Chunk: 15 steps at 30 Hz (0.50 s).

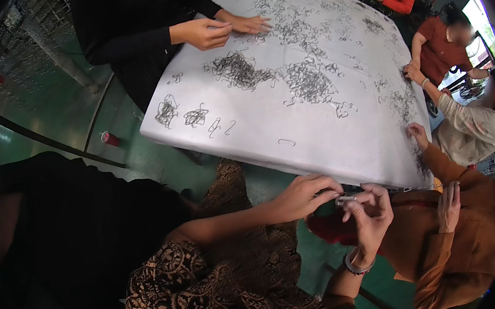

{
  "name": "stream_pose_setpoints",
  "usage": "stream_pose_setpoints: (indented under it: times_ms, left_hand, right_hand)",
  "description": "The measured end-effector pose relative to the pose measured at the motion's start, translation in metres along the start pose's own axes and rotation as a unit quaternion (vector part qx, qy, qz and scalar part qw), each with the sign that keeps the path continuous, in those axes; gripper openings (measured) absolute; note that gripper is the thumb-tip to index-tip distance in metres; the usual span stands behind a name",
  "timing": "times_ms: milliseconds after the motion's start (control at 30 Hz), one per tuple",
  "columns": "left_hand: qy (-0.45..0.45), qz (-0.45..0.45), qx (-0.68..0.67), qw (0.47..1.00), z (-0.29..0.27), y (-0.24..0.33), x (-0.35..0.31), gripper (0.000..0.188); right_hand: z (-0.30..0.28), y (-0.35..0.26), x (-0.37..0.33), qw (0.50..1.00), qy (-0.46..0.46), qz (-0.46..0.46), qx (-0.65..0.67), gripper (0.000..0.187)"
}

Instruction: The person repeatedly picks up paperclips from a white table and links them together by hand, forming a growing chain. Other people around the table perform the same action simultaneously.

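Just past the table's near edge, my left hand (pixel 311 195) is closed in a pinch, with its fingertips at a small silvery piece (pixel 345 200). What the left fingers hold is too small to make out. My right hand (pixel 374 217), with bracelets at the wrist, grips the silvery piece between thumb and fingers. On the white-covered table (pixel 241 149) a single bent wire hook (pixel 286 143) lies nearest to both hands. Farther in are a dark heap of wire hooks (pixel 239 72) and a looser heap of hooks (pixel 310 83).
Small clusters of hooks (pixel 196 116) lie near the table's left corner. A co-worker's black-sleeved hands (pixel 203 35) are over the far left side. Beside me on the right, a person in brown (pixel 441 243) works close by. A red cup (pixel 109 138) stands on the green floor.
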State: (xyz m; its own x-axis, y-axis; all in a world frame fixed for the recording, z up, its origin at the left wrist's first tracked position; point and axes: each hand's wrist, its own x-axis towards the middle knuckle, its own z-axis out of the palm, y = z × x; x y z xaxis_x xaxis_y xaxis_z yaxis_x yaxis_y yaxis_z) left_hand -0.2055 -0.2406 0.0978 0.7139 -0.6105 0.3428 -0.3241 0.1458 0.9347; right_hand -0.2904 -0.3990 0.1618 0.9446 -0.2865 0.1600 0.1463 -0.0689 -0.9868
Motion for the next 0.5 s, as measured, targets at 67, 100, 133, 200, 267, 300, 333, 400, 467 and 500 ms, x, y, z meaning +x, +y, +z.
stream_pose_setpoints:
  times_ms: [67, 100, 133, 200, 267, 300, 333, 400, 467, 500]
  left_hand:
    - [-0.005, 0.033, 0.025, 0.999, 0.001, 0.002, 0.003, 0.013]
    - [-0.004, 0.041, 0.027, 0.999, 0.0, 0.003, 0.003, 0.013]
    - [-0.003, 0.056, 0.033, 0.998, -0.001, 0.002, 0.005, 0.014]
    - [-0.008, 0.077, 0.046, 0.996, -0.004, 0.0, 0.004, 0.016]
    - [-0.036, 0.005, 0.023, 0.999, -0.007, -0.004, 0.003, 0.017]
    - [-0.043, -0.027, 0.009, 0.999, -0.007, -0.007, 0.002, 0.018]
    - [-0.051, -0.043, -0.036, 0.997, -0.011, -0.011, 0.002, 0.02]
    - [0.015, -0.043, 0.015, 0.999, -0.025, -0.022, 0.007, 0.024]
    - [0.061, -0.095, 0.06, 0.992, -0.055, -0.042, 0.02, 0.027]
    - [0.071, -0.159, 0.087, 0.981, -0.085, -0.059, 0.034, 0.029]
  right_hand:
    - [0.003, -0.001, -0.001, 0.996, 0.042, 0.004, -0.08, 0.019]
    - [0.003, 0.0, 0.0, 0.994, 0.053, -0.015, -0.097, 0.015]
    - [0.004, 0.001, 0.0, 0.991, 0.066, -0.043, -0.107, 0.009]
    - [0.004, 0.003, 0.004, 0.983, 0.064, -0.09, -0.144, 0.009]
    - [0.006, 0.006, 0.006, 0.982, 0.072, -0.109, -0.139, 0.011]
    - [0.007, 0.007, 0.008, 0.981, 0.067, -0.116, -0.139, 0.011]
    - [0.008, 0.008, 0.009, 0.98, 0.062, -0.124, -0.139, 0.011]
    - [0.01, 0.012, 0.01, 0.99, 0.079, -0.081, -0.083, 0.01]
    - [0.01, 0.016, 0.012, 0.989, 0.07, -0.073, -0.105, 0.008]
    - [0.011, 0.018, 0.012, 0.991, 0.066, -0.063, -0.098, 0.008]
